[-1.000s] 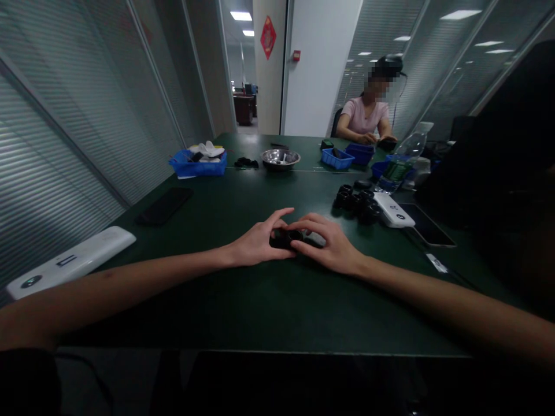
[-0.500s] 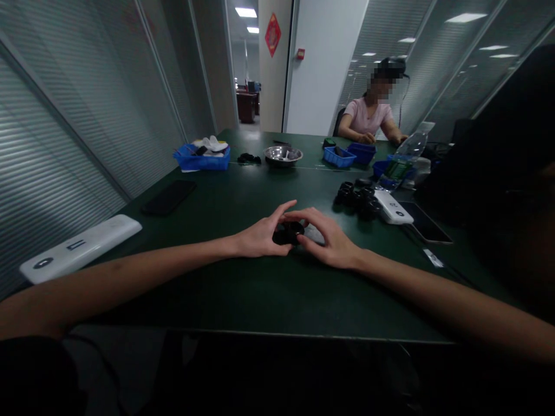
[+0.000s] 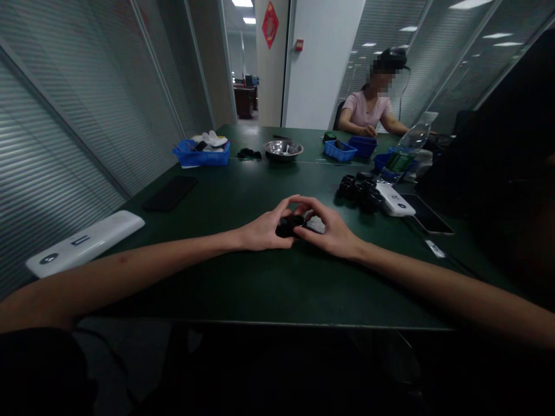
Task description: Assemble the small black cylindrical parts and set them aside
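Observation:
Near the table's middle, glossy black rounded pieces (image 3: 290,225) sit between my two hands. How many there are and their exact kind I cannot make out. My left hand (image 3: 262,231) curves around their left side, thumb low and fingers over the top. From the right, my right hand (image 3: 333,231) grips the edge of a black piece with thumb and fingertips. The fingertips of both hands meet above the pieces. A pale grey, partly see-through thing (image 3: 316,224) shows through the gap of my right hand; most of it is hidden.
A cluster of black round parts (image 3: 359,193) lies right of my hands, by a white power bank (image 3: 394,200), a phone (image 3: 427,215) and a tilted bottle (image 3: 405,153). Farther back are a steel bowl (image 3: 271,153) and blue trays (image 3: 202,159). A person (image 3: 368,112) sits across the table.
My hands have drawn closer together, with fingertips now meeting over the black pieces. The black piece near my right fingers looks more tilted. The view has shifted slightly.

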### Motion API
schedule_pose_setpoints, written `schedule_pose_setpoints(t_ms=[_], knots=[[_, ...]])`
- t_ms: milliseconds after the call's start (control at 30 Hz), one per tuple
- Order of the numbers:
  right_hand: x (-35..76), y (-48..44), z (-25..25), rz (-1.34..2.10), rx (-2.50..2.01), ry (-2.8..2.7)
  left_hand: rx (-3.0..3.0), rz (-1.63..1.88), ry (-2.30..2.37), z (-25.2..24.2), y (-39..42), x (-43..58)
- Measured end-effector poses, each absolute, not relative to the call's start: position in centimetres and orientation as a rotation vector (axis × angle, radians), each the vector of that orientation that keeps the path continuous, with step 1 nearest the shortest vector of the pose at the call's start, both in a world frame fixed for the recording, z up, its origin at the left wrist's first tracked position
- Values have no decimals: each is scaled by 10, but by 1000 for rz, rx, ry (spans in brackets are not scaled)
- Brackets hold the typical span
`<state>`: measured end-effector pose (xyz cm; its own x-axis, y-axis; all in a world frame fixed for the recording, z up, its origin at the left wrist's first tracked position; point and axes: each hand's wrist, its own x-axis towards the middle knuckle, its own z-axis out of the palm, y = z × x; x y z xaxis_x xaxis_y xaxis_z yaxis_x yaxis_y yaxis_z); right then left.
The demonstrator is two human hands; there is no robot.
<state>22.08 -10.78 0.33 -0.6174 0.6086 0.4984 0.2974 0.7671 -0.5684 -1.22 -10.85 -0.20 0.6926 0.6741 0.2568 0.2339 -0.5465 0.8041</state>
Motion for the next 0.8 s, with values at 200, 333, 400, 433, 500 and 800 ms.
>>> schedule_pose_setpoints(t_ms=[200,333,400,433,500,800], knots=[[219,-110,3,564,-701,-2235,2137,726,694,-1,-109,-10],[219,-109,3,671,-680,-2243,2133,734,670,-4,-107,-11],[219,-109,3,699,-660,-2266,2123,747,651,-6,-105,-12],[219,-109,3,688,-672,-2271,2121,750,654,-7,-105,-12],[219,-108,2,636,-715,-2260,2124,742,668,-8,-104,-13],[218,-108,-2,524,-755,-2248,2110,723,690,-7,-107,-11]])
